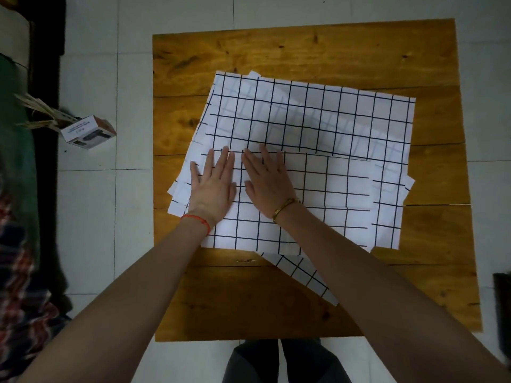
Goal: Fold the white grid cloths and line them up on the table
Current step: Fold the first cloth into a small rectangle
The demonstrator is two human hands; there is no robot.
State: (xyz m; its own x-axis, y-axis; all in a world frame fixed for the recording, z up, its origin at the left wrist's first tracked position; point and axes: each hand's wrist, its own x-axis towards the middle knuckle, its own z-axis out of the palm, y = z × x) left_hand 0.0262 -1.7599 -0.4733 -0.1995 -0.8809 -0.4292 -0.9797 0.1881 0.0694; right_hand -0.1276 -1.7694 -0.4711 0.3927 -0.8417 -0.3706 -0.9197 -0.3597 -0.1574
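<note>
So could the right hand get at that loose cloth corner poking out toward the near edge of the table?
Probably yes. The right hand lies flat on the top cloth, holding nothing, and the poking-out corner lies bare on the table just beneath that forearm, with nothing over it.

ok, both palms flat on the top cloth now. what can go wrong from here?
1. The left hand and right hand press only the left part of the folded cloth; its right side could shift or crease.
2. The cloths underneath lie fanned and skewed, so they may slide along.
3. A corner pokes toward the near table edge and could snag a forearm.
</note>
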